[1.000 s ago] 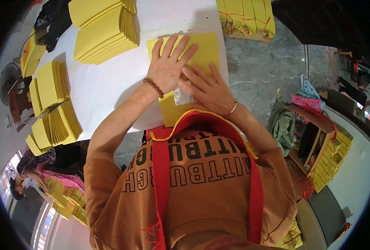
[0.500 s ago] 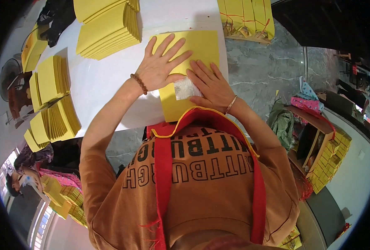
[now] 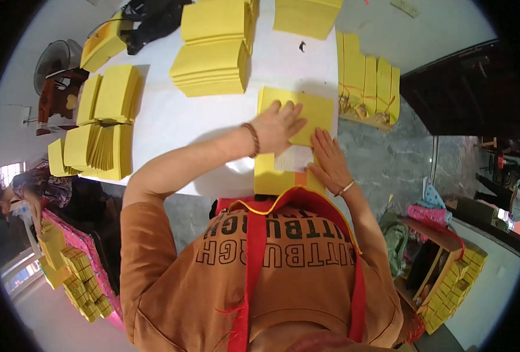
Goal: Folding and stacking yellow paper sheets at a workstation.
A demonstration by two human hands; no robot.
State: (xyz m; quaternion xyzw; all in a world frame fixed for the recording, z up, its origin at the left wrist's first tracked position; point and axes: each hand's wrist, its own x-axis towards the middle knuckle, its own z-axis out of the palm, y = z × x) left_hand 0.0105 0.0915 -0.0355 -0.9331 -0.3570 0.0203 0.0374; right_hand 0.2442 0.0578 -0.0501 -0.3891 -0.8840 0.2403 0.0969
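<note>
On the white table (image 3: 172, 155) in front of me lies a yellow paper sheet or stack (image 3: 313, 111). A silvery-white rectangle (image 3: 294, 159) shows on its nearer part, with a small orange patch below it. My left hand (image 3: 279, 126) rests on the paper above the rectangle, fingers bent and apart, gripping nothing that I can see. Flat along the right side lies my right hand (image 3: 331, 161), fingers stretched out, its thumb beside the rectangle. The paper directly under both palms is hidden.
Stacks of folded yellow paper stand at the far middle (image 3: 210, 64) and left (image 3: 113, 97). Another yellow pile (image 3: 307, 17) lies at the far edge. Tied yellow bundles (image 3: 368, 82) stand beyond the table's right edge. Another person (image 3: 28, 196) sits at the lower left.
My left hand has gone from flat and spread to bent fingers. My right hand has shifted to the paper's right side. The view has moved, so the table appears lower and further right.
</note>
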